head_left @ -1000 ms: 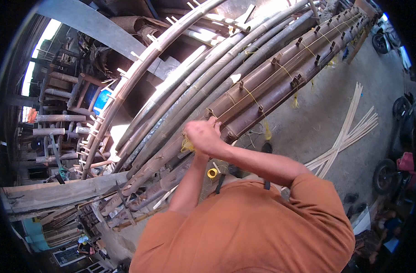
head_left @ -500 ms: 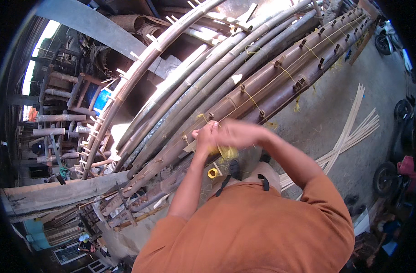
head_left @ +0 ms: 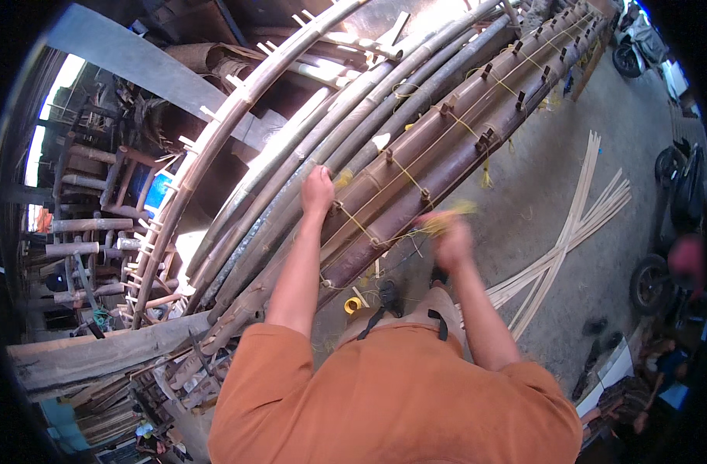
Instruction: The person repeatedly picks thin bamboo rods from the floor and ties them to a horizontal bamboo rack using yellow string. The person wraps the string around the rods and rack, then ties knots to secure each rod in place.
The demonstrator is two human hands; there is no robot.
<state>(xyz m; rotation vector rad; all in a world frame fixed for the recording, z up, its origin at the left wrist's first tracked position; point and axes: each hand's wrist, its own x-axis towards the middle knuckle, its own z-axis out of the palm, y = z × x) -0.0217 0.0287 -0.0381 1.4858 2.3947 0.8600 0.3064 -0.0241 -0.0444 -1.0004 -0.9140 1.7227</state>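
Observation:
Two long brown bamboo poles (head_left: 392, 224) lie side by side, with short pegs (head_left: 388, 156) standing out of them. Yellow twine (head_left: 410, 176) zigzags between the pegs. My left hand (head_left: 318, 190) is closed at the far side of the poles, beside a tuft of yellow twine; what its fingers grip is hidden. On the near side my right hand (head_left: 454, 243), smeared by motion, is closed around a loose bundle of yellow twine (head_left: 446, 220). Below, near my foot, a yellow ring-shaped roll (head_left: 353, 304) rests on the floor.
Thicker grey bamboo poles (head_left: 345, 116) and a curved bamboo with rungs (head_left: 206, 147) lie beyond. Pale split strips (head_left: 574, 232) cross on the floor at right. Motorbikes (head_left: 651, 290) stand at the right edge; a wooden beam (head_left: 106, 348) is at left.
My hands were together over the poles; now they are apart. The left moved away and leftward, the right moved rightward with the twine bundle. The view shifted slightly.

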